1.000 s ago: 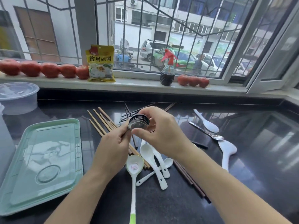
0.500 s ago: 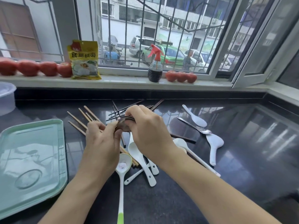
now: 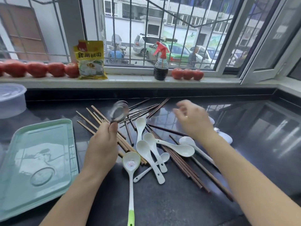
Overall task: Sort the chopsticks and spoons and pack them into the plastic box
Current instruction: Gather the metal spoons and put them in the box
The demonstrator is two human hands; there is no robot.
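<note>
Left hand (image 3: 101, 146) pinches a nested stack of metal spoons (image 3: 119, 110) by the handles, bowls up and motion-blurred, above the light wooden chopsticks (image 3: 97, 120).

Right hand (image 3: 193, 119) hovers at 2 o'clock of the pile, fingers loose and spread, holding nothing; blurred.

Dark bench (image 3: 162, 201): white ceramic spoons (image 3: 151, 152) heaped in the middle, crossing each other, over the dark chopsticks (image 3: 180, 162) that run toward 5 o'clock. More dark ones fan toward 1 o'clock behind the stack. Long green-handled spoon (image 3: 131, 176) lies at 6 o'clock of the heap, bowl touching the light chopsticks' ends.

Mint-green tray (image 3: 37, 160) at 9 o'clock, just beside the left hand. Clear plastic box (image 3: 11, 100) at 10 o'clock, lid on, well apart from the cutlery.

Window sill: tomatoes (image 3: 37, 69), yellow packet (image 3: 90, 60), spray bottle (image 3: 161, 66).
</note>
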